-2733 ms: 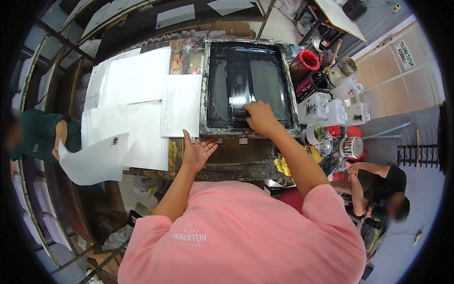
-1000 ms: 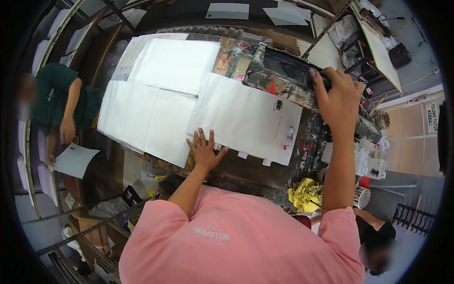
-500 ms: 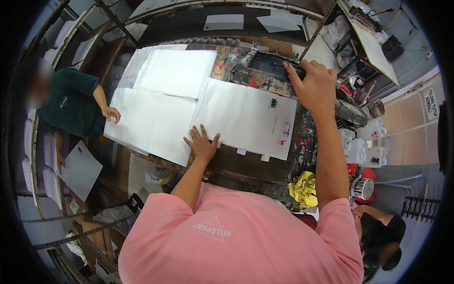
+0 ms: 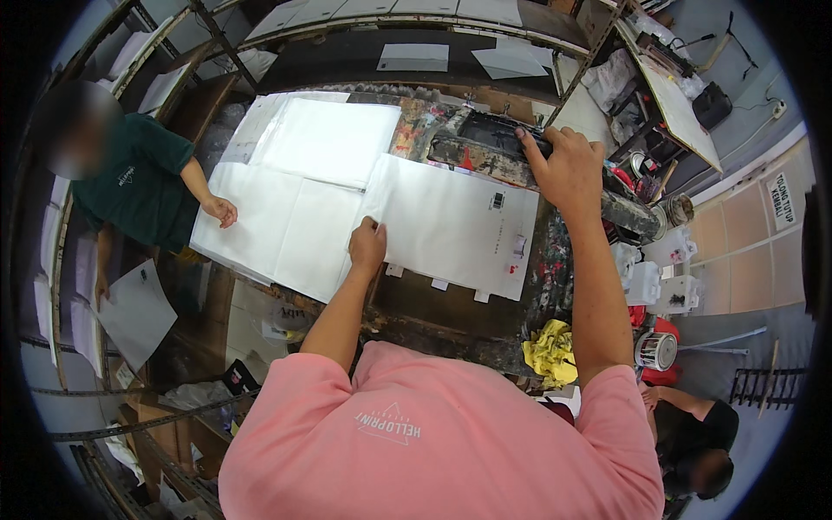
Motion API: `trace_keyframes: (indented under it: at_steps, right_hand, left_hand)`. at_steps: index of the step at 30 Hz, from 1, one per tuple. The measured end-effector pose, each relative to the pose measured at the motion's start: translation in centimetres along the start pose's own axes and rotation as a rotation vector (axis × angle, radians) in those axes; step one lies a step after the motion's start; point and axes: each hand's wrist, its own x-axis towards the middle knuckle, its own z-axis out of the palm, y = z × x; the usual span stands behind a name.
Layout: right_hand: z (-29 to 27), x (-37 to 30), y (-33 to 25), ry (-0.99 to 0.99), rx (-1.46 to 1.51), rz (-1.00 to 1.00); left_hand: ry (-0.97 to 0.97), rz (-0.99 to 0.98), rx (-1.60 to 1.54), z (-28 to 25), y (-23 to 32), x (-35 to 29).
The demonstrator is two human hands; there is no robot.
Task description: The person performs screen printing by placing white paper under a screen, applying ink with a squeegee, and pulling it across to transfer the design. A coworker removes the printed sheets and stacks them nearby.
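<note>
My ink-splattered worktable (image 4: 551, 264) carries the screen-printing frame (image 4: 485, 158), tilted up at the far right. The printed white sheet (image 4: 446, 212) lies flat just nearer me. My right hand (image 4: 568, 169) clasps the frame's raised edge; well apart, my left hand (image 4: 367, 246) pinches the sheet's near left corner. I judge this a sheet-handling step; the next move calls for a high frame and a light grip.

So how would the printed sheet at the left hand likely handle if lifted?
Probably floppy: the sheet looks thin and broad, and the left hand pinches only its left edge, so the far side would likely sag. It seems light for its size, lying flat without visible bulk. Rolling looks unlikely given that flat shape.
</note>
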Motion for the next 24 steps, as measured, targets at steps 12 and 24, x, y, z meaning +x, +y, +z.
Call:
trace_keyframes:
  at_steps: [12,24]
  right_hand:
    - [0.1,0.9,-0.2,-0.009,0.047,0.000]
    - [0.4,2.8,1.5,0.025,0.066,-0.009]
  left_hand:
    - [0.263,-0.020,-0.099,-11.9,-11.5,7.5]
    - [-0.406,0.757,0.144,11.7,10.6,-9.9]
